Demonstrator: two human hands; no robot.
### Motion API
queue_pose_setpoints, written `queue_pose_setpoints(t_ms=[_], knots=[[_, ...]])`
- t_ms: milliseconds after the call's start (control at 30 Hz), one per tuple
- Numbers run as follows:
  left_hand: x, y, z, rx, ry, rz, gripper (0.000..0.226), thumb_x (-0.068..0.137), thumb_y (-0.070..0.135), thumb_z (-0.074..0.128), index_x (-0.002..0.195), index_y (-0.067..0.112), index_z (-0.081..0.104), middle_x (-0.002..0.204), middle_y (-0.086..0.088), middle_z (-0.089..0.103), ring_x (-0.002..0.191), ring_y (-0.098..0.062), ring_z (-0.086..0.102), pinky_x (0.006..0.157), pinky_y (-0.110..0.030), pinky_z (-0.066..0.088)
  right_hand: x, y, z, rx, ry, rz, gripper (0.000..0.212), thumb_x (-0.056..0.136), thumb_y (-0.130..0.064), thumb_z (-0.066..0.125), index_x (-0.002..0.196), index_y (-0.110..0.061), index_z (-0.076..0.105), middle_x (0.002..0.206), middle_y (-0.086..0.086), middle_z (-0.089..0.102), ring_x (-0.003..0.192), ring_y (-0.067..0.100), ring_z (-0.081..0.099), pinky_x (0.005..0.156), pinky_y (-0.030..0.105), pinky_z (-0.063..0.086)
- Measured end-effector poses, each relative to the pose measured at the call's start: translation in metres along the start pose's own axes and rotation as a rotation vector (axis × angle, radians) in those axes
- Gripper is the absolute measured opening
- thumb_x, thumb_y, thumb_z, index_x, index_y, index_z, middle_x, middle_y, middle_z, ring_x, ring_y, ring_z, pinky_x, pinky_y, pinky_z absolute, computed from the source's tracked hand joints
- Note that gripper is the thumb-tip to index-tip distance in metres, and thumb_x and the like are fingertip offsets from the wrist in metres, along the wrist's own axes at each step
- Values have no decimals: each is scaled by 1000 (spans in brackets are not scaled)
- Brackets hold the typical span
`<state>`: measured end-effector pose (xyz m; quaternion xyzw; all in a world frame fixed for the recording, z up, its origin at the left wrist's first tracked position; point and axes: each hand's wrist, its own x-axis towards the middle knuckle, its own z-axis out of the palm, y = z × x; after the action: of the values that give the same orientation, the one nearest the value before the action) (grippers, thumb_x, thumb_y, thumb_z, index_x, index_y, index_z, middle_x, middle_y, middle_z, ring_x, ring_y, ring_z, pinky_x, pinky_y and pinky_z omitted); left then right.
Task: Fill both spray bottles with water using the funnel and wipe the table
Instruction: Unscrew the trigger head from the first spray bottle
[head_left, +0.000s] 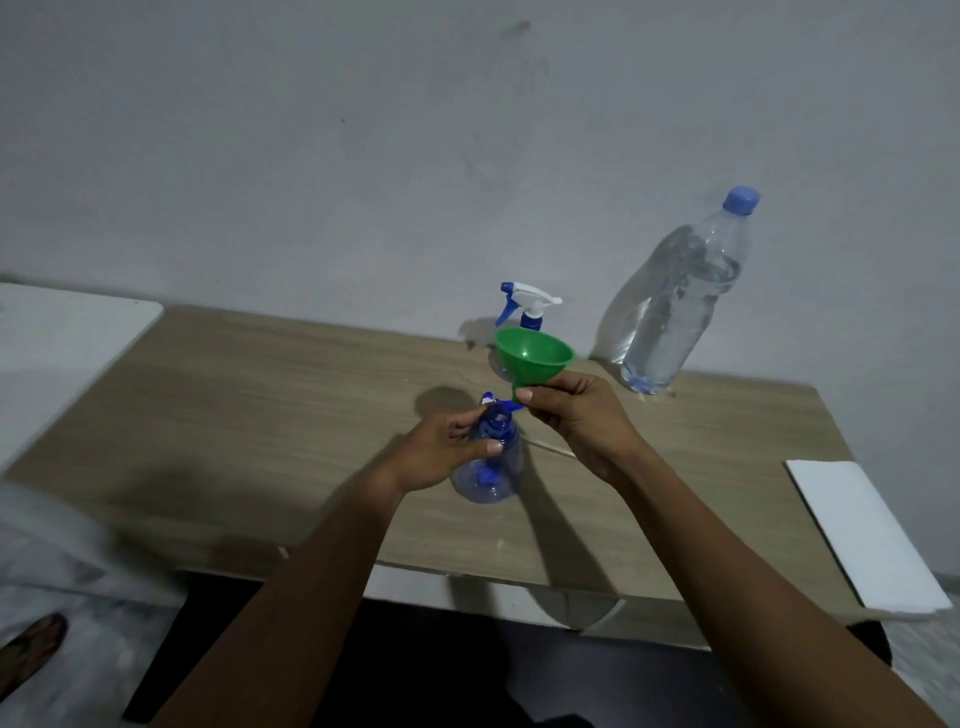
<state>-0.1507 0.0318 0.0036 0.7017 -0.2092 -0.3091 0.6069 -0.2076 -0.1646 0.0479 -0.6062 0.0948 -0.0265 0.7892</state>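
Note:
A blue translucent spray bottle (493, 467) stands mid-table with its neck open and no spray head on it. My left hand (447, 452) grips it around the neck. My right hand (576, 415) pinches the stem of a green funnel (535, 358) and holds it just above and to the right of the open neck. Behind the funnel stands a second spray bottle (527, 306) with a white and blue trigger head, its body mostly hidden. A large clear water bottle (680, 306) with a blue cap stands by the wall at the right, capped.
The wooden table (260, 415) runs up to a grey wall. A white flat slab (862, 530) lies on the table's right edge. A white surface (57, 343) adjoins the table at the left. Pale cloth (47, 551) shows at the lower left.

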Motion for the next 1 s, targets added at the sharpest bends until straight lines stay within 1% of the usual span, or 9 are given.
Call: queue_pose_setpoints(t_ms=[67,133,267,400,533,700,733,867,1000], knots=[[0,-2,1,-8,6,1,52,89,3,69,138,7,55,128,-6,68,121,-15,62,109,-36,46,1,5,5,-73,-13,-12,25,84,14,69,109,11,71,82,0,79,72,4,71,67,13,53],[2,-7,0,-22,19,-3,51,88,5,71,137,6,56,129,-7,67,123,-19,61,111,-41,44,0,9,8,-146,-16,-33,31,83,13,71,113,12,70,85,-2,80,74,2,71,66,10,51],[4,-11,0,-35,24,-4,46,88,3,70,133,1,59,127,-13,68,122,-25,62,111,-46,43,1,21,5,-159,-23,-23,30,81,10,74,110,9,73,104,15,78,94,18,74,82,23,57],[5,-11,1,-28,26,21,45,88,3,71,132,0,59,125,-14,68,121,-27,63,110,-48,44,-1,28,1,-190,-17,0,24,77,6,78,98,-6,79,97,10,80,94,19,75,88,29,58],[5,-11,1,-11,49,37,43,87,2,72,129,-1,61,123,-16,69,119,-31,64,108,-49,46,-2,31,1,-194,0,1,26,75,7,80,97,-7,79,96,8,80,92,17,75,85,28,57],[0,-10,-1,-9,71,49,56,73,33,85,124,15,68,121,-5,72,119,-24,65,106,-54,46,-4,30,1,-211,-53,-22,27,81,8,75,103,-8,78,96,5,80,91,14,75,81,22,56],[0,-10,-1,-3,74,48,57,73,34,86,124,16,68,121,-5,72,119,-23,65,106,-54,46,-4,29,1,-214,-55,-24,27,81,8,75,103,-8,78,96,5,80,91,14,75,81,21,56],[1,-9,1,16,56,54,44,85,8,75,128,6,64,123,-9,70,120,-25,64,108,-52,45,-4,31,0,-229,-44,-27,29,81,6,77,105,-9,78,99,4,80,94,14,75,83,22,56],[-1,-7,4,28,65,57,41,88,5,71,128,4,63,124,-9,70,121,-23,63,109,-50,44,-5,33,-1,-246,-45,-34,30,78,6,79,103,-11,78,93,-1,81,89,10,75,79,20,56]])
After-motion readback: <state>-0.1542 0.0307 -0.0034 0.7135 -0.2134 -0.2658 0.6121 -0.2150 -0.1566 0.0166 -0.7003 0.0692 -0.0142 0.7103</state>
